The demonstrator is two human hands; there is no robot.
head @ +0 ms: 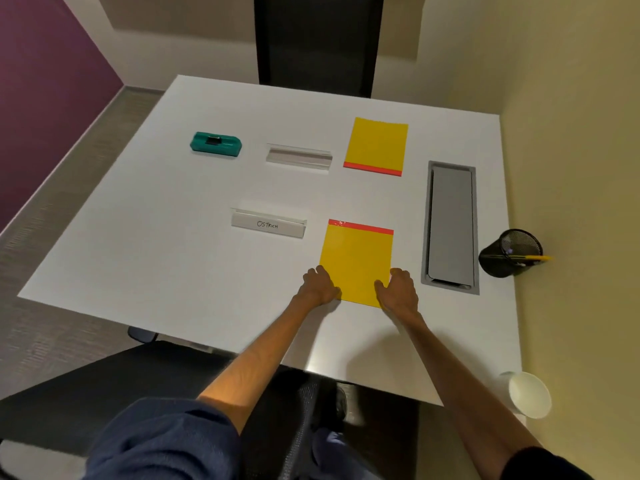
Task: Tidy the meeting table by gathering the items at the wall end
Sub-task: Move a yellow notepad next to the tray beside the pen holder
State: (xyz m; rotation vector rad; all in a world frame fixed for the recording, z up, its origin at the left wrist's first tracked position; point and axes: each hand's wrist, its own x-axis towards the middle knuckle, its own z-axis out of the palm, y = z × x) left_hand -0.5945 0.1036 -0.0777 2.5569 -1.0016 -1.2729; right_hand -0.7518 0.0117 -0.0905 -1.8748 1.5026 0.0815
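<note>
**Meeting table, contents as found**

Item 1. Near yellow notepad (356,261), red strip along its far edge, lying flat on the white table (156,258) close to our side, right of centre. We held it by its near corners. Our left hand (320,285) curled round the left edge, and our right hand (398,289) gripped the right edge with the thumb laid on the cover.

Item 2. Name-card holder marked OSTRICH (268,225), just left of the pad's far end.

Item 3. Second yellow notepad (377,145), farther off, red strip towards us.

Item 4. Clear card holder (299,157), left of that pad.

Item 5. Green block (215,144), farthest left.

Item 6. Grey cable hatch (450,226), set into the table right of both pads.

Item 7. Black mesh cup (510,252), tipped at the right edge, a yellow pencil (533,258) sticking out.

Item 8. White paper cup (530,394), near right corner.
</note>
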